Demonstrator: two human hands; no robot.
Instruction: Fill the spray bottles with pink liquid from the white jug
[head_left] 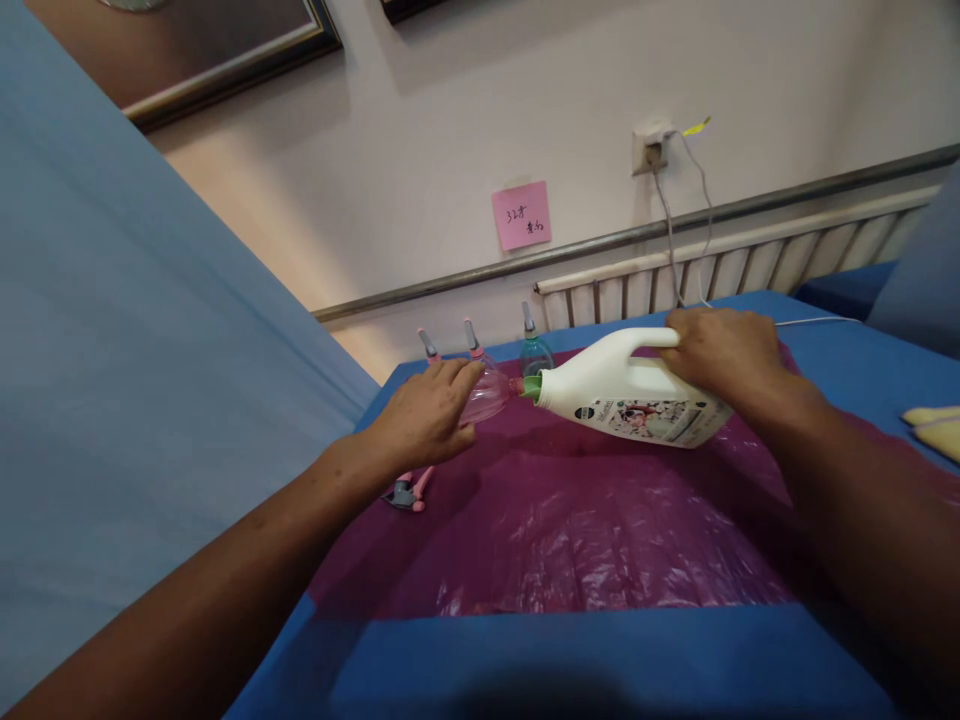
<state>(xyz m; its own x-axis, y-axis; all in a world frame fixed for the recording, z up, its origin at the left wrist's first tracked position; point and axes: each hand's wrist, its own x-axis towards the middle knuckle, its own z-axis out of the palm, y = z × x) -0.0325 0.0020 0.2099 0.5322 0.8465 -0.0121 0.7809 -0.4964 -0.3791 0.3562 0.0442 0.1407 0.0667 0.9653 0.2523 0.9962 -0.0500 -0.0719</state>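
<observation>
Clearly "32" on pink note (521,217); label (651,420) on white jug (589,376) unreadable.

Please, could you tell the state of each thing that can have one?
White jug, uncapped, tipped sideways.
Clear pink bottle, tilted, open.
Teal spray bottle, upright, sprayer fitted.
Two pink-collared sprayers, upright.
Loose spray head, lying detached.
Plug, in its socket.
Left hand, around the pink bottle.
Right hand, closed on the jug handle.
</observation>
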